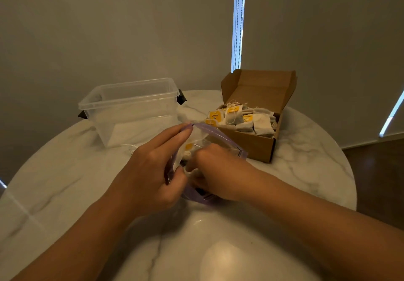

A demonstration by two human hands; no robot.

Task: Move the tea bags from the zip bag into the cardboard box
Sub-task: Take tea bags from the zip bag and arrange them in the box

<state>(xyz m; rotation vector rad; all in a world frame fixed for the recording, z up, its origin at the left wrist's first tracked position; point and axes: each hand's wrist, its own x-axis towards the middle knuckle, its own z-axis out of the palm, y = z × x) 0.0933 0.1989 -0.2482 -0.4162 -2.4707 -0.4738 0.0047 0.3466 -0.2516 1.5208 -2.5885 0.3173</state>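
A clear zip bag (215, 135) with a purple zip rim stands open at the table's middle. My left hand (150, 171) pinches its near-left rim between thumb and fingers and holds the mouth open. My right hand (215, 172) reaches into the mouth, fingers curled down among the tea bags (189, 148) inside; what it grips is hidden. Behind and to the right stands the brown cardboard box (256, 146), lid flap up, piled with white tea bags (242, 118) with yellow tags.
A clear plastic tub (131, 108) with black latches stands at the back left on the round white marble table (306, 160). Grey blinds hang behind the table. Dark floor shows to the right of the table's edge.
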